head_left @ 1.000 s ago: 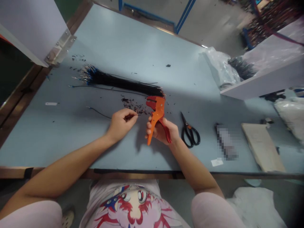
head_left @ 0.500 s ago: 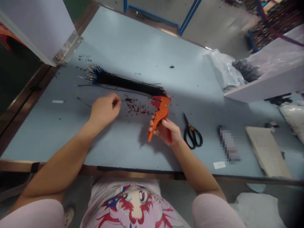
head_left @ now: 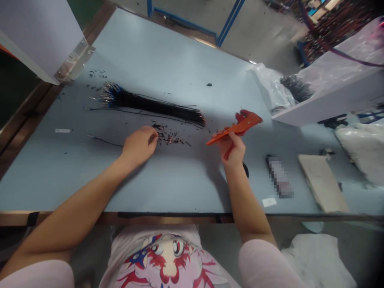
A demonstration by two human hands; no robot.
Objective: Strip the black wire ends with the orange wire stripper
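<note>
**Left grip** (head_left: 138, 146): narrow pinch, fingers and thumb closed on a thin black wire (head_left: 105, 141); wire runs out to the left of the hand, low over the desk (head_left: 150, 48).

**Right grip** (head_left: 232, 148): full-hand wrap on the red handles (head_left: 229, 153) of an orange wire stripper (head_left: 237, 128), tool held up off the desk.

**Stripper position:** tilted, nearly level across the hand, narrow orange end aimed toward the left grip, the two well apart.

**Wire bundle** (head_left: 150, 104): long black wires lying together on the desk, beyond the left grip; blue-marked, bare-looking ends (head_left: 105, 94) to the left.

**Scraps** (head_left: 169, 140): small pile of cut insulation just past the left fingertips, between bundle and hands.

**Scissors** (head_left: 246, 170): mostly hidden behind the right wrist, only a black handle shows.

**Right of desk:** clear plastic bag (head_left: 271, 86) under a white shelf (head_left: 330, 100); pale board (head_left: 321, 182) lying flat; blurred object (head_left: 279, 176), too obscured to identify; white label (head_left: 269, 202) near the front edge.

**Back left:** metal hinge plate (head_left: 73, 64) on a white panel (head_left: 33, 36), overhanging the desk corner.
</note>
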